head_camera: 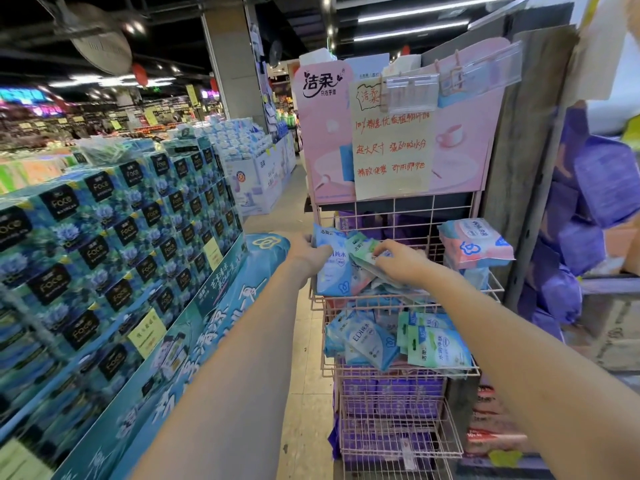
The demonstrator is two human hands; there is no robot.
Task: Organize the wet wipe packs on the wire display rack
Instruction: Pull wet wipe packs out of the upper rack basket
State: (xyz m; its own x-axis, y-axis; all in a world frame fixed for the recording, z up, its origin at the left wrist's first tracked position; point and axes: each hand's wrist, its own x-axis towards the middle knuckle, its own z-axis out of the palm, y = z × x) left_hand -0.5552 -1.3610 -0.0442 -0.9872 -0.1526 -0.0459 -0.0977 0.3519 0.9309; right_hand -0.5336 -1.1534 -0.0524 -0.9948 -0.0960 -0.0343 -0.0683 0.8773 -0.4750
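A pink wire display rack (460, 355) stands ahead with several basket tiers. In its top basket, my left hand (306, 252) grips an upright blue wet wipe pack (330, 271) at the basket's left end. My right hand (401, 261) holds a green-and-white wipe pack (362, 249) just to the right of the blue one. A pink and blue wipe pack (476, 242) lies on the basket's right side. The second tier holds blue packs (367, 341) on the left and green packs (436, 346) on the right. Purple packs (391, 393) fill the tier below.
A pink brand sign (322, 140) with a handwritten paper note (391, 143) tops the rack. Stacked blue tissue boxes (114, 237) form a long display on the left. Purple bags (588, 202) hang on the right. A tiled aisle (301, 375) runs between display and rack.
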